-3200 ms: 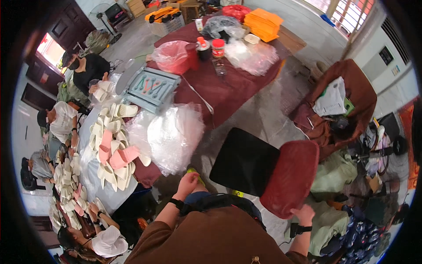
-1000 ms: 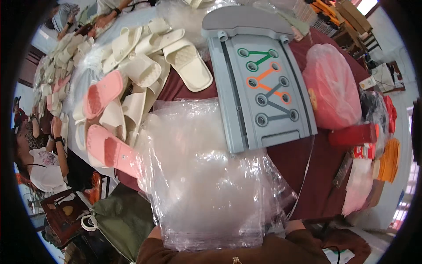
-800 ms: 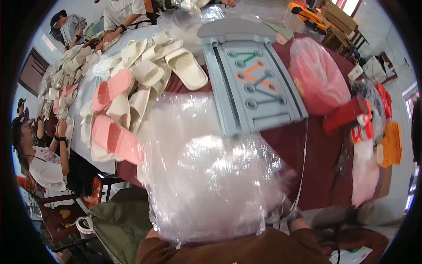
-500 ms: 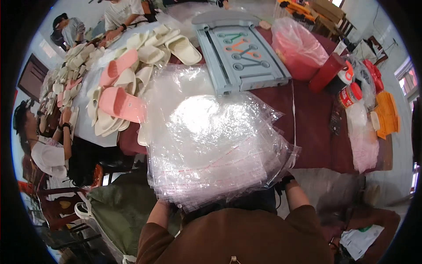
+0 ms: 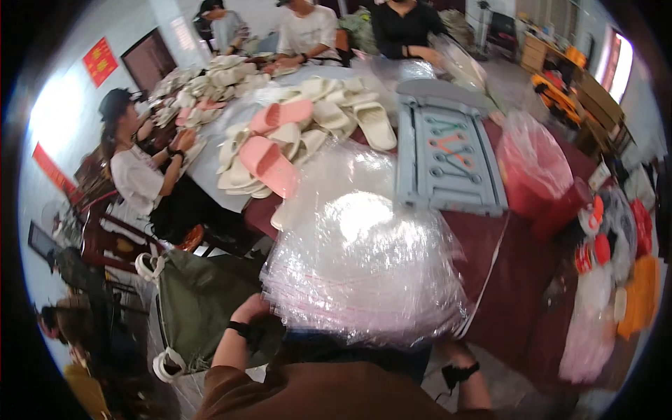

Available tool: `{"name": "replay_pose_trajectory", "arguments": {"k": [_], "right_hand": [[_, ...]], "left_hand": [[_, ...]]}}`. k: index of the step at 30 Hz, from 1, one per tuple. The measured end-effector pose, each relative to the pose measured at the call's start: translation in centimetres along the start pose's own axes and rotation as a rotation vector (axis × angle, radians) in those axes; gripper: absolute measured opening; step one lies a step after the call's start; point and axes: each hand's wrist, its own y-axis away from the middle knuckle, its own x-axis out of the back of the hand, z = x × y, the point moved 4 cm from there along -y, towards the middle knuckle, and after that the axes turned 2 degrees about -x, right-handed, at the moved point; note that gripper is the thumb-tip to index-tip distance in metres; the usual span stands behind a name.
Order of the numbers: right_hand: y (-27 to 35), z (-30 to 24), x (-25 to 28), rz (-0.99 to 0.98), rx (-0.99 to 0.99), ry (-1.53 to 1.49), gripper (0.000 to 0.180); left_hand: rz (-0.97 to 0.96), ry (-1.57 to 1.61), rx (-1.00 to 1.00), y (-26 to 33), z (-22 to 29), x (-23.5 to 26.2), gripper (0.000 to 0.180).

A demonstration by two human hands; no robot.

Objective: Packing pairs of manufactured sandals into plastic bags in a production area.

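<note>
Ideally, keep the stack of clear plastic bags level on the worktop edge, left hand fingers gripping its near corner (right hand grip cannot be told).

1. The stack of clear plastic bags is a thick, glossy pile of transparent sleeves, their surfaces crinkled and catching a bright white glare near the middle.
2. It lies roughly flat across the near edge of the table's dark red cloth, overhanging toward 6 o'clock, where its lower edge bulges and droops.
3. Thin pink lines run across the layered edges at its 7 o'clock side.
4. Its top end reaches toward 12 o'clock, and its 11 o'clock corner lies just beside the pale and pink slippers.
</note>
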Motion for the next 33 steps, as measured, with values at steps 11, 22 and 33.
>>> {"name": "replay_pose_trajectory", "arguments": {"k": [11,22,33], "right_hand": [[3.8,-7.5,-0.3,0.021,-0.114,0.753,0.061],[6.2,-6.8,-3.2,0.379,-0.28,0.935,0.059],[16.1,-30.7,-13.5,0.63,-0.197,0.845,0.034]], "left_hand": [[0.625,0.174,0.055,-9.1,20.6,14.6,0.04],[0.413,0.785,0.096,-23.7,20.9,15.4,0.035],[0.514,1.033,-0.383,-25.4,28.3,21.2,0.035]]}}
